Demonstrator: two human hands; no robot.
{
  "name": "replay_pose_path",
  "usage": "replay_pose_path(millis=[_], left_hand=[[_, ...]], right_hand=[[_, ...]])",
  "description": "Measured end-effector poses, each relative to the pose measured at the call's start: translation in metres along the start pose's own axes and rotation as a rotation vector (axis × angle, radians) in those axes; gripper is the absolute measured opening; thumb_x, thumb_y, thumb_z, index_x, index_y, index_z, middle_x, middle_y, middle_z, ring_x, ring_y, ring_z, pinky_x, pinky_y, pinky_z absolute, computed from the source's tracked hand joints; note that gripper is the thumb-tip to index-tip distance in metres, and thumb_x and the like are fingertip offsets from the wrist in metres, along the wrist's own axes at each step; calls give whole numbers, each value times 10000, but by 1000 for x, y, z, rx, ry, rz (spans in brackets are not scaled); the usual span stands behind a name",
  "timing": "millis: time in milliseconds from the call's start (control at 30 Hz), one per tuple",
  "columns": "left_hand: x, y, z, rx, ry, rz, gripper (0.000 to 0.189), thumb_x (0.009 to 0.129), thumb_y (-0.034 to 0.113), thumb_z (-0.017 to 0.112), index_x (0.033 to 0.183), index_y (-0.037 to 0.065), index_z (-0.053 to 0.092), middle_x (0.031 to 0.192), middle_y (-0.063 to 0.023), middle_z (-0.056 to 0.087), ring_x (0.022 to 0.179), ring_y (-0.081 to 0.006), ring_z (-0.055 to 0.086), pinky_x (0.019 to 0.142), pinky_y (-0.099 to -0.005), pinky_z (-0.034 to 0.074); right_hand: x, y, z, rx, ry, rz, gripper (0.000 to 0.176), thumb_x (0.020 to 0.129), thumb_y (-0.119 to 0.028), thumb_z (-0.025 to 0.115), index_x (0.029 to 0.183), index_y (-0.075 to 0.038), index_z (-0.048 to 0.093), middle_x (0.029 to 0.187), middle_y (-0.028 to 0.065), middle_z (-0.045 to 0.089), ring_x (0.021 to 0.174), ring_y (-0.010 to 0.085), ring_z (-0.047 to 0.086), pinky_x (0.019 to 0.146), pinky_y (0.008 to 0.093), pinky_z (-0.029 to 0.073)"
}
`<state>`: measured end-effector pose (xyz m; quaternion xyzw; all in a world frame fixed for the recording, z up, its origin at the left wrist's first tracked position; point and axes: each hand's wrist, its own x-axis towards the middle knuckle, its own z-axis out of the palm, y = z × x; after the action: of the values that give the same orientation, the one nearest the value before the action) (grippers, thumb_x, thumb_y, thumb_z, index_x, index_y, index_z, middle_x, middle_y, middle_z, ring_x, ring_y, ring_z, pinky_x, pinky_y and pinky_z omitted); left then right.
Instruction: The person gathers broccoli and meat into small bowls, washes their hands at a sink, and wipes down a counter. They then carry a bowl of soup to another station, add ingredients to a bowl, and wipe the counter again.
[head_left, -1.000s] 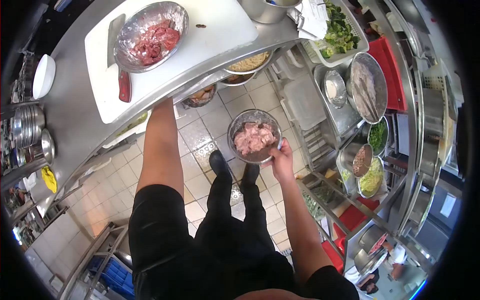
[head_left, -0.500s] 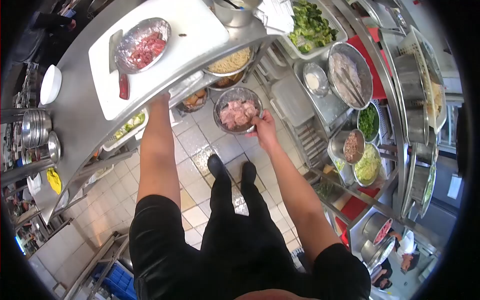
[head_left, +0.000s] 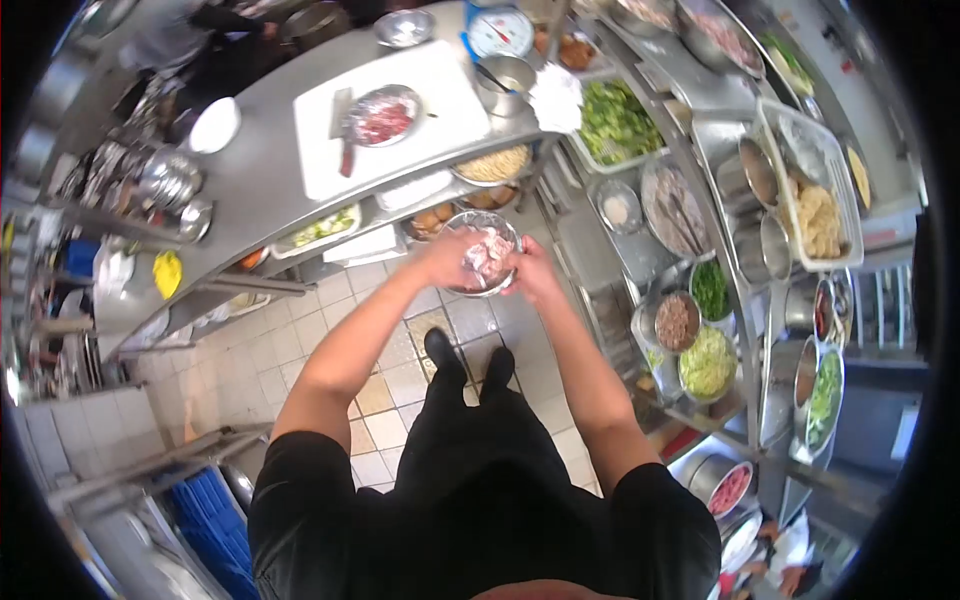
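A metal bowl (head_left: 497, 222) of pale pink raw meat pieces (head_left: 490, 256) is held up in front of me, over the tiled floor and beside the counter. My right hand (head_left: 534, 270) is closed on its right rim, fingers beneath and thumb on top. Over the left side of the bowl lies my left hand (head_left: 448, 258), its fingers at the meat and blurred, so I cannot tell whether they grip a piece. On the counter, a white cutting board (head_left: 450, 80) carries a second metal bowl (head_left: 405, 98) of red meat and a red-handled cleaver (head_left: 347, 158).
Below the counter stand a bowl of noodles (head_left: 495, 163) and a tray of cut vegetables (head_left: 318, 228). To the right, a rack holds a tub of broccoli-like greens (head_left: 615, 120), chopped green herbs (head_left: 711, 288) and shredded cabbage (head_left: 707, 362). A dial scale (head_left: 500, 34) is at the back.
My left hand has come from the counter's edge to the meat in the bowl. My right hand still holds the rim. The view has shifted, bringing the scale into sight.
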<state>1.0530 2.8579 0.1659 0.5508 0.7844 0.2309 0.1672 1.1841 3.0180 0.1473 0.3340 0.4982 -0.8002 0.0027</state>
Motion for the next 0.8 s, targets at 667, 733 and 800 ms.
replay_pose_path(millis=[667,733,800], left_hand=[[-245,-54,-90,149,-80,-320,495,750,291,650,1216,147,564,1378,-211,418,1164,-446,486,999,-450,408],[-284,-17,-115,-155,172,-690,659,685,351,718,1277,135,526,1335,-288,423,1208,-452,450,1018,-447,395],[-308,-31,-104,-230,292,-847,730,640,371,776,1290,166,515,1304,-346,398,1213,-457,445,1010,-447,404]], right_hand=[[-72,44,249,-73,-531,83,322,764,17,505,1068,-63,431,835,90,586,613,234,630,438,396,580],[-85,55,275,-134,-559,67,309,770,21,500,1059,-66,437,844,92,583,593,229,626,416,388,574],[-101,65,303,-182,-615,54,303,771,25,499,1053,-71,443,866,95,580,570,220,620,392,380,568]])
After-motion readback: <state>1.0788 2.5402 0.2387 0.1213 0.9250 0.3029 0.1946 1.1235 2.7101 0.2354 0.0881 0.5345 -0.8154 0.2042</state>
